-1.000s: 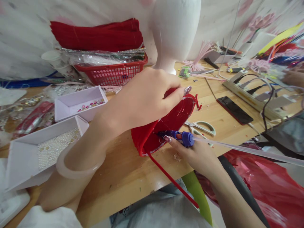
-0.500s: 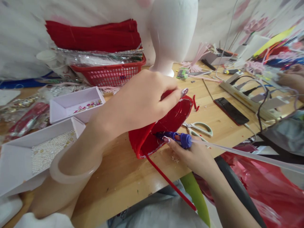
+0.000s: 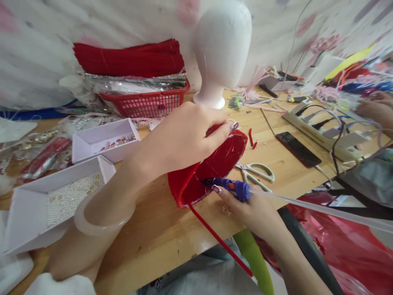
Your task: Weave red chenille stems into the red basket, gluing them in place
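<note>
Left hand [image 3: 184, 135]: fingers clamped on the upper edge of the red piece [image 3: 229, 153], thumb along its rim, other fingertips hidden.
Right hand [image 3: 250, 209]: fingers wrapped around the glue gun [image 3: 242, 190], thumb on its top.
Red piece: hollow, tilted, below the left fingers, its opening facing the right fingers.
Gun tip: inside the opening; cannot tell whether it touches.
Glue stick [image 3: 294, 200]: juts rightward behind the right fingers.
Red strip [image 3: 221, 241]: hangs from the piece past the worktop [image 3: 153, 246] edge, left of the right fingers.
Scissors [image 3: 260, 170]: just beyond the right fingers.
2 trays [image 3: 89, 145]: left of the left fingers.
</note>
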`<state>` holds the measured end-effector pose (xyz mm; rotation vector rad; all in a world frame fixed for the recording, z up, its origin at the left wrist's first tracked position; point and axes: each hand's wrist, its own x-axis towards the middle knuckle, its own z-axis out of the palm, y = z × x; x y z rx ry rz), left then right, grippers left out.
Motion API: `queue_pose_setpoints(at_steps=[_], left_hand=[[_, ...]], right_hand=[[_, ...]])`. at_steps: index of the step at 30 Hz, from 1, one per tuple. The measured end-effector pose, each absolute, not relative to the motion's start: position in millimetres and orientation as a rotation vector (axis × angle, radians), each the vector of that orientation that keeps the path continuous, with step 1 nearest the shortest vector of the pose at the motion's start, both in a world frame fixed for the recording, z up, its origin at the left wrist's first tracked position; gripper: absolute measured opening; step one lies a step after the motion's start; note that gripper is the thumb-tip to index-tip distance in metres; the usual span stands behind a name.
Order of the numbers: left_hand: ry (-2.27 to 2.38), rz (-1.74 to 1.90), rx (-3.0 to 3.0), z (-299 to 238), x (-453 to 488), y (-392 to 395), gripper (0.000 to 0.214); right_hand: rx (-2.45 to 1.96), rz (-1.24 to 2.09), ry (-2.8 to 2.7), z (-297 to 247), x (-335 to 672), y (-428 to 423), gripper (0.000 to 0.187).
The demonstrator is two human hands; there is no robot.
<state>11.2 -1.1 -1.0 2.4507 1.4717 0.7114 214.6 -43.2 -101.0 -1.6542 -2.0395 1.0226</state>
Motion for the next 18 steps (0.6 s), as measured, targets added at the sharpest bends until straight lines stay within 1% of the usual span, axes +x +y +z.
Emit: queue_pose_setpoints(at_steps=[9, 14, 18], left_hand=[[1.455, 0.749, 2.453, -1.8, 11.2, -2.6, 0.034], [1.472, 0.719, 2.442, -1.3, 12.6, -2.9, 0.035], [1.461, 0.731, 2.456, -2.6, 12.0, -2.4, 0.035]], right_hand=[[-1.723, 0.999, -2.014, -101.5, 214.0, -46.4, 0.050], [-1.742, 0.929, -2.028, -90.7, 216.1, -45.0, 0.050], [-1.757, 0.950, -2.114, -82.2, 220.0, -45.5, 0.051]])
